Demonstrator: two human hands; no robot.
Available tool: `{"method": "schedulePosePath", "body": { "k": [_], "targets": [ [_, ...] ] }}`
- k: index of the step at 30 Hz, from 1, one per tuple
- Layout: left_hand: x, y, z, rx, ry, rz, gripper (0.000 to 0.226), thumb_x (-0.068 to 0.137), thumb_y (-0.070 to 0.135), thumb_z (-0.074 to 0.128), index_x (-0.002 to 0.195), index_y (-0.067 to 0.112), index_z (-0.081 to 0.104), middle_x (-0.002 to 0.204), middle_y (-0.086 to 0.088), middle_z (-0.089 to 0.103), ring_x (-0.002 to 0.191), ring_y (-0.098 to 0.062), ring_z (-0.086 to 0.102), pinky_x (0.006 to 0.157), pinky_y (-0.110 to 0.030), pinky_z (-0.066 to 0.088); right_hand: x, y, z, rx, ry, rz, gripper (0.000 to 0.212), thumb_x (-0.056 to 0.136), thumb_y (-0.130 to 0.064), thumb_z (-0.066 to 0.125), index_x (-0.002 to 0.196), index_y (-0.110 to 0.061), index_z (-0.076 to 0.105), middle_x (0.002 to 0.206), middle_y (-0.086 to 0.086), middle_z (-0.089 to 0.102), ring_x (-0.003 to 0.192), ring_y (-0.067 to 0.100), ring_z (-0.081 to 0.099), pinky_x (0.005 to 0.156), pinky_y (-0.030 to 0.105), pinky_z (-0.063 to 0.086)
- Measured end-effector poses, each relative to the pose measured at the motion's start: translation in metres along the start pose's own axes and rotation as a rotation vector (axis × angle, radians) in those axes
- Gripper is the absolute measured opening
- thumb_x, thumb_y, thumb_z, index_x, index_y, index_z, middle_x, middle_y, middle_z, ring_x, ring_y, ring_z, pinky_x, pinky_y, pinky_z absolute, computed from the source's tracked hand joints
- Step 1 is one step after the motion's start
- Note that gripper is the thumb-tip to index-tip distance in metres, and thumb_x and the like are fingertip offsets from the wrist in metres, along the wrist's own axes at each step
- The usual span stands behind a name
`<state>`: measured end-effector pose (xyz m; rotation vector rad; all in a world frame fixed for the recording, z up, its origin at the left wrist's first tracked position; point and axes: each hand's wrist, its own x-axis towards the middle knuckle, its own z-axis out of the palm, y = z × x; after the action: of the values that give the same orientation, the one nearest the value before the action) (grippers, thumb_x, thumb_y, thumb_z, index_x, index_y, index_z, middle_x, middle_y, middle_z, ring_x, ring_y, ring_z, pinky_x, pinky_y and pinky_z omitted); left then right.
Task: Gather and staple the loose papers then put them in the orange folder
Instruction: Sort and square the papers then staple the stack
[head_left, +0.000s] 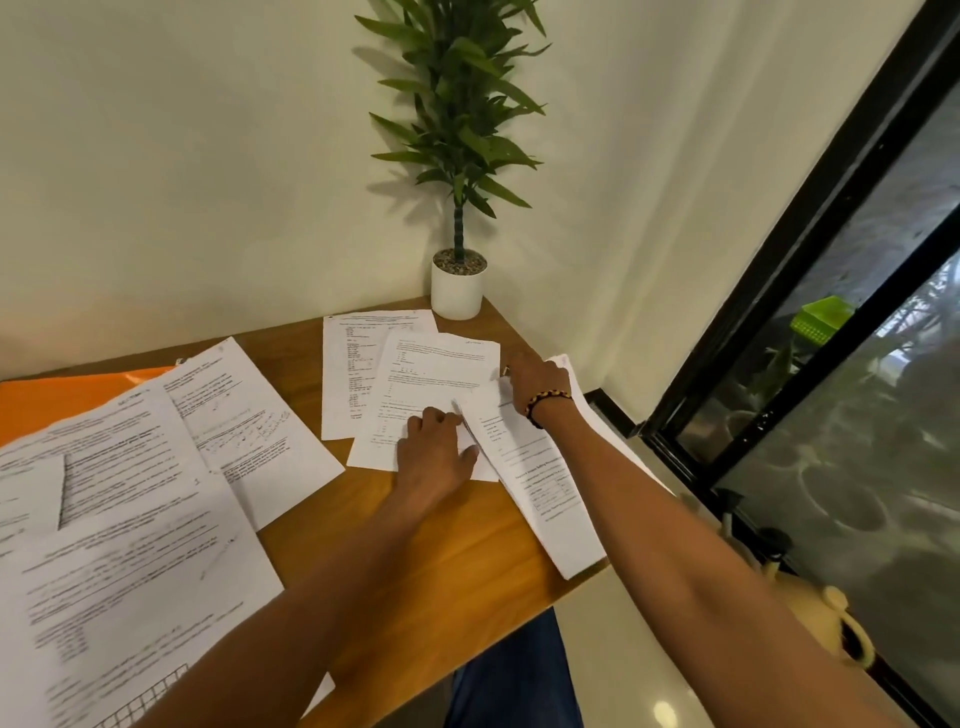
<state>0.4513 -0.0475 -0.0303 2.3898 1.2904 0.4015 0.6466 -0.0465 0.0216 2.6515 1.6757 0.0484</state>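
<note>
On the wood-grain surface (415, 525), flat printed white papers (436, 384) lie scattered from nine to one o'clock, and the smooth orange folder (57, 397) pokes out beneath them at nine o'clock. The left hand (436, 447) presses curled fingers on a middle sheet. At two o'clock the right hand (530, 379), beaded bracelet (545, 405) on its wrist, pinches a lifted page's edge.

surface (415, 545) carrying loose papers (130, 519) | orange folder (57, 397) lying far-left under sheets | potted plant (458, 283) standing at back corner
</note>
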Motion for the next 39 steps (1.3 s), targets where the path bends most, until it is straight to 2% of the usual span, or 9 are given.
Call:
{"method": "schedulePosePath", "body": {
  "k": [2,5,9,13,19,22,25,30,39],
  "targets": [
    [0.001,0.0,-0.001,-0.019,-0.012,-0.02,0.062,0.095,0.051,0.059,0.148,0.024,0.043,0.149,-0.006,0.044,0.138,-0.028,0.04,0.106,-0.047,0.043,0.002,0.0,0.004,0.056,-0.002,0.018,0.038,0.092,-0.009,0.057,0.128,-0.017,0.053,0.126,0.005,0.061,0.109,0.029,0.064,0.086,0.033,0.045],
    [0.003,-0.001,-0.004,-0.023,-0.03,-0.029,0.066,0.094,0.052,0.059,0.151,0.025,0.038,0.15,-0.006,0.043,0.139,-0.029,0.039,0.107,-0.05,0.042,0.002,0.0,0.006,0.129,0.003,0.046,0.043,0.089,-0.007,0.059,0.131,-0.015,0.051,0.126,0.009,0.059,0.101,0.031,0.066,0.072,0.032,0.044],
    [0.001,-0.001,-0.006,0.063,-0.042,0.001,0.064,0.095,0.053,0.057,0.15,0.027,0.039,0.15,-0.004,0.043,0.137,-0.027,0.04,0.106,-0.047,0.043,0.0,-0.003,0.01,0.192,0.067,0.023,0.058,0.082,0.001,0.066,0.135,-0.008,0.045,0.134,0.012,0.045,0.094,0.028,0.065,0.067,0.031,0.045],
    [-0.002,-0.002,-0.003,0.123,-0.023,0.016,0.061,0.094,0.055,0.055,0.147,0.027,0.042,0.148,-0.003,0.045,0.135,-0.026,0.041,0.105,-0.046,0.043,-0.005,-0.007,0.016,0.238,0.052,0.017,0.059,0.086,-0.013,0.072,0.137,-0.014,0.042,0.127,0.006,0.052,0.103,0.026,0.065,0.072,0.035,0.049],
    [0.0,-0.004,-0.003,0.143,-0.033,0.016,0.06,0.095,0.056,0.053,0.148,0.03,0.042,0.15,-0.003,0.042,0.136,-0.027,0.039,0.108,-0.047,0.04,-0.006,-0.009,0.022,0.335,-0.216,0.044,0.06,0.077,-0.05,0.079,0.118,-0.017,0.051,0.114,0.007,0.066,0.104,0.026,0.064,0.087,0.037,0.052],
    [-0.001,-0.003,-0.003,0.131,-0.032,0.018,0.06,0.095,0.056,0.053,0.148,0.03,0.043,0.151,-0.002,0.041,0.137,-0.027,0.038,0.109,-0.047,0.039,-0.009,-0.01,0.023,0.264,-0.177,0.056,0.062,0.082,-0.05,0.073,0.128,-0.015,0.051,0.125,0.009,0.062,0.114,0.029,0.059,0.095,0.043,0.05],
    [-0.002,-0.004,-0.004,0.134,-0.033,0.02,0.06,0.095,0.056,0.054,0.148,0.029,0.043,0.151,-0.003,0.041,0.137,-0.027,0.038,0.109,-0.047,0.039,-0.016,-0.014,0.024,0.121,-0.131,0.096,0.058,0.089,-0.047,0.063,0.137,-0.019,0.047,0.14,0.01,0.051,0.132,0.032,0.044,0.108,0.059,0.035],
    [-0.001,-0.011,-0.011,0.106,-0.029,0.024,0.059,0.095,0.054,0.055,0.146,0.027,0.046,0.148,-0.004,0.045,0.134,-0.027,0.041,0.108,-0.046,0.041,-0.025,-0.028,0.022,0.071,-0.076,0.101,0.064,0.091,-0.039,0.06,0.146,-0.021,0.034,0.151,0.012,0.038,0.142,0.037,0.028,0.106,0.069,0.026],
    [0.011,-0.043,-0.031,0.091,0.008,-0.017,0.06,0.091,0.056,0.061,0.142,0.027,0.049,0.15,-0.003,0.045,0.136,-0.027,0.042,0.109,-0.047,0.04,-0.024,-0.065,0.016,0.095,0.035,-0.023,0.045,0.093,-0.039,0.058,0.131,-0.018,0.046,0.138,0.011,0.047,0.131,0.033,0.04,0.107,0.058,0.028]
  ]
}}
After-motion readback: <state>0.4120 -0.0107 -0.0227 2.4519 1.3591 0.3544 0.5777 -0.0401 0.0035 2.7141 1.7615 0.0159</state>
